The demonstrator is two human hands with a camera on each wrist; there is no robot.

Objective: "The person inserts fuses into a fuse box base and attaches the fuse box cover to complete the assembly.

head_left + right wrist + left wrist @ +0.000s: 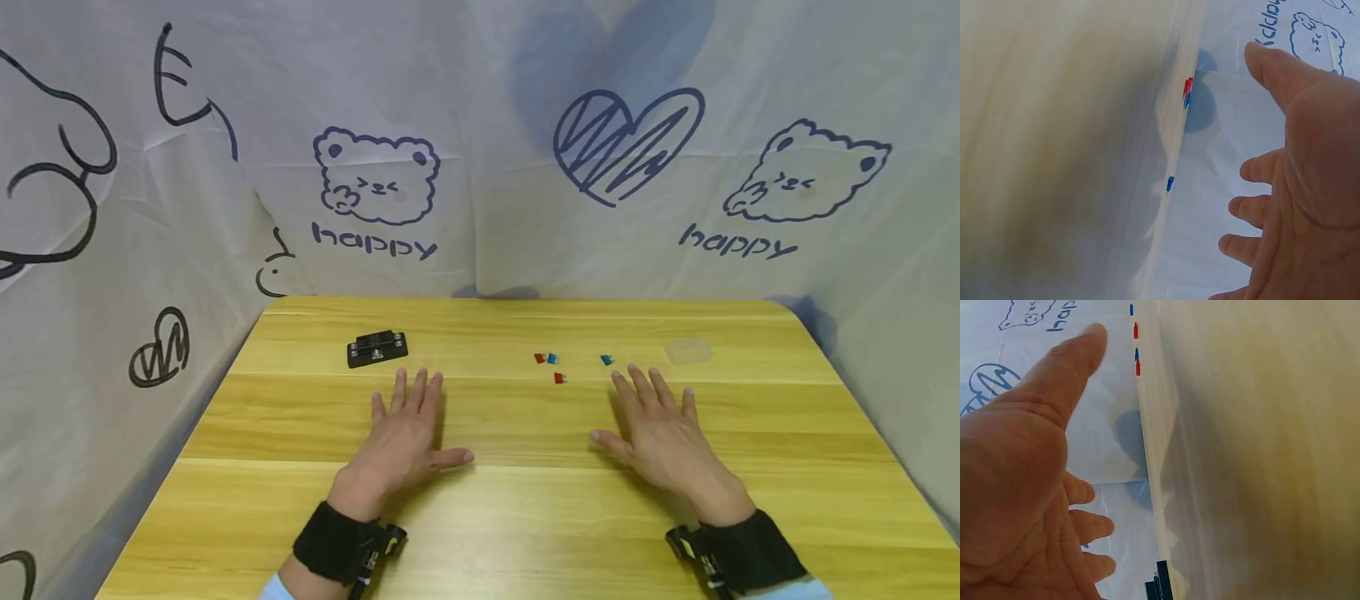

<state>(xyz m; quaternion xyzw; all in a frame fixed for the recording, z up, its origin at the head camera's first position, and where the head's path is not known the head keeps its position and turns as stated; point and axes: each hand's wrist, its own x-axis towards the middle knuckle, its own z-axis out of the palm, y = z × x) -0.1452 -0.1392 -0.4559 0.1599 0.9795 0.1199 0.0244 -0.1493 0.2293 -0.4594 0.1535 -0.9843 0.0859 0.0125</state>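
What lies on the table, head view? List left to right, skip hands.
Black block, red fuse, blue fuse, second blue fuse, clear piece. Left out: nearer red fuse, nearly below the first blue.

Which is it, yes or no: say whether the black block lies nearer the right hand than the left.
No, the black block lies just beyond the left hand, well away from the right hand.

The left hand (397, 440) and right hand (662, 443) are held palm down, backs toward the head camera, well apart. In each, the fingers (417, 393) are straight, spread and directed forward; the left thumb (452, 457) and right thumb (612, 443) extend inward, toward each other. Both wrists (356, 498) slant inward from the lower edge. Wrist views show the palms from the thumb side.
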